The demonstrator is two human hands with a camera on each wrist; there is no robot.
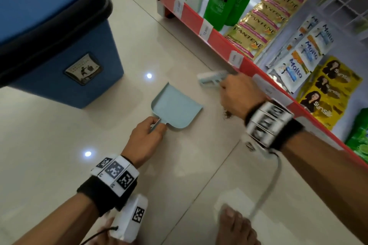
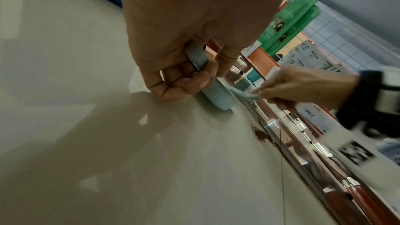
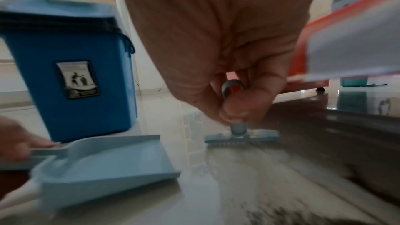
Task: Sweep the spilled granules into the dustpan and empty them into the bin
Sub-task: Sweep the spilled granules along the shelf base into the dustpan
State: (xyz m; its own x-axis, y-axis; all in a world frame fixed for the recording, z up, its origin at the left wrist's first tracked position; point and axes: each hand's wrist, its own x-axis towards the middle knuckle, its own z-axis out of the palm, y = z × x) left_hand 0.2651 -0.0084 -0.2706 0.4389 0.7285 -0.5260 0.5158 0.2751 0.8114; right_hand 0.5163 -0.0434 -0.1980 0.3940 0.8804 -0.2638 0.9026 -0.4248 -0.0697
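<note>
A glossy cream tiled floor (image 1: 59, 145) runs beside a shop shelf (image 1: 199, 20). The blue bin (image 1: 79, 65) stands left; the left hand (image 1: 145, 141) grips the empty pale-blue dustpan (image 1: 175, 105)'s handle, the right hand (image 1: 239, 93) holds a small brush (image 1: 211, 79). Brown granules (image 2: 259, 133) lie by the shelf foot. Best press the lip flat and sweep short strokes.

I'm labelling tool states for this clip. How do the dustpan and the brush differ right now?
The dustpan rests flat on the floor, its tray showing no granules; the brush is blurred, as if mid-sweep, near the shelf base. The left hand grips the dustpan's short handle, while the right hand grips the brush's. The dustpan is a broad tray; the brush has a narrow head. Both are pale blue.
</note>
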